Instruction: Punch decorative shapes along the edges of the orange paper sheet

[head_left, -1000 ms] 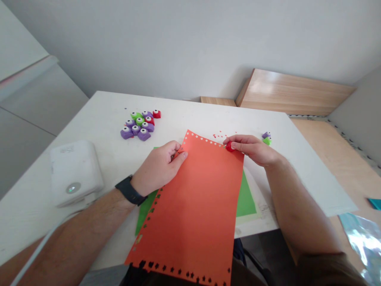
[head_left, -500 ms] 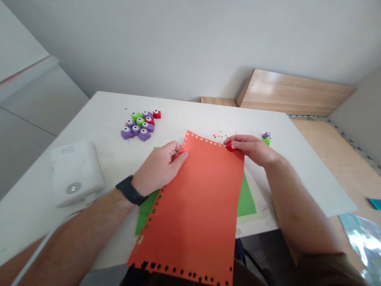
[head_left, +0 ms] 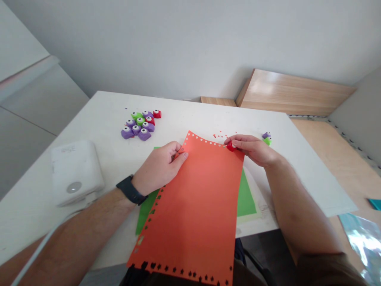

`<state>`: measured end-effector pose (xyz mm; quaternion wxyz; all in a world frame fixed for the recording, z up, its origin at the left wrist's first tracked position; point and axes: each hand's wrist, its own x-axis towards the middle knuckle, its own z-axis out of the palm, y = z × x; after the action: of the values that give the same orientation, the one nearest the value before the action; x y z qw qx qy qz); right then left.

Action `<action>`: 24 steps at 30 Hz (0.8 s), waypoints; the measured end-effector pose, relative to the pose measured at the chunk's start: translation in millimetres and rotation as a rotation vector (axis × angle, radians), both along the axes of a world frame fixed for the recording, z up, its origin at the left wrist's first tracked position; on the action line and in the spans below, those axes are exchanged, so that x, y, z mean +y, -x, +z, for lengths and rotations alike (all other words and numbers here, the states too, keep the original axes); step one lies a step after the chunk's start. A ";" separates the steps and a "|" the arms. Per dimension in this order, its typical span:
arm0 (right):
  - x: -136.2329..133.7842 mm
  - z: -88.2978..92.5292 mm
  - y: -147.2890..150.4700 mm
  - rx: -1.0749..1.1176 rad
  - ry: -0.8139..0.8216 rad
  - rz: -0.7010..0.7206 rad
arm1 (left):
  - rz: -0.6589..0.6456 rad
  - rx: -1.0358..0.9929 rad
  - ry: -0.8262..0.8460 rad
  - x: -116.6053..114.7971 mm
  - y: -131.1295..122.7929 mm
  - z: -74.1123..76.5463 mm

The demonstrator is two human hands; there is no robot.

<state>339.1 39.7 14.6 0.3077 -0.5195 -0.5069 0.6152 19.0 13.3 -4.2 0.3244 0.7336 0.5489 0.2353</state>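
Observation:
An orange sheet of paper (head_left: 202, 198), with small star-shaped holes along its left, top and bottom edges, is held up at a tilt. My left hand (head_left: 162, 165) pinches its upper left edge between thumb and fingers. On the top edge near the right corner sits a red craft punch (head_left: 231, 146), with my right hand (head_left: 250, 147) closed around it; the fingers partly cover it. Beneath the orange sheet lies green paper (head_left: 246, 196) on the white table (head_left: 113, 167). Small red paper bits (head_left: 220, 135) are scattered just beyond the top edge.
Several purple, green and red punches (head_left: 139, 124) cluster at the back left. A purple punch (head_left: 266, 135) and a green punch (head_left: 267, 141) stand at the right. A white device (head_left: 76, 171) with a cable (head_left: 44, 242) is at the left. Wooden boards (head_left: 294, 93) lean behind.
The red punch and my right hand have shifted very slightly to the right along the top edge. Otherwise the scene looks the same.

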 end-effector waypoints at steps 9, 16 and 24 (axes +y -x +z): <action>-1.2 -3.1 1.9 -0.005 -0.032 0.033 | -0.019 -0.001 -0.008 -0.1 -0.4 0.4; -0.2 -1.3 1.2 -0.009 -0.042 0.003 | -0.007 0.022 -0.021 0.1 0.6 -2.4; -0.6 -0.5 0.8 -0.005 -0.018 -0.004 | -0.004 0.016 -0.017 -0.3 0.4 -1.1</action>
<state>338.3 39.1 14.2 0.3122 -0.5192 -0.5121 0.6089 18.6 12.9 -5.3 0.3141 0.7393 0.5480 0.2336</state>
